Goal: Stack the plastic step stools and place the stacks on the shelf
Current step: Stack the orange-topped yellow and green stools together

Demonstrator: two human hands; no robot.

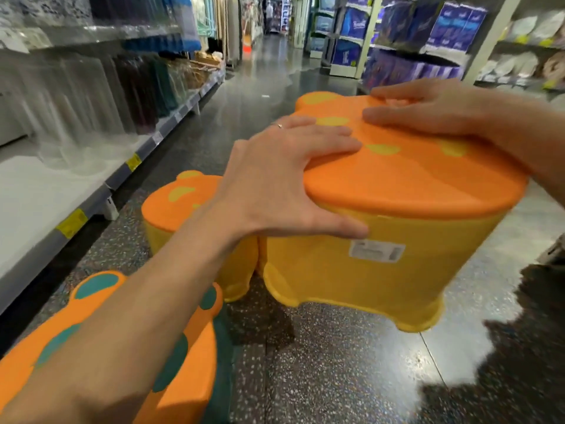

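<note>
A yellow step stool (367, 270) with an orange, yellow-spotted top is lifted off the floor and tilted, with a white label on its side. My left hand (284, 182) grips its near left rim, thumb on the yellow side. My right hand (428, 108) lies across the far right of its top. A second yellow stool (177, 206) with an orange top stands on the floor behind it to the left. At the lower left, partly under my forearm, is an orange-topped stool with teal spots (91, 304).
A low white shelf (46, 203) with yellow price tags runs along the left, with hanging packaged goods above it. Shelves of blue and purple packs (428, 35) stand at the right. The glossy speckled aisle floor (336, 362) stretches ahead. An orange cone (247, 45) stands far down the aisle.
</note>
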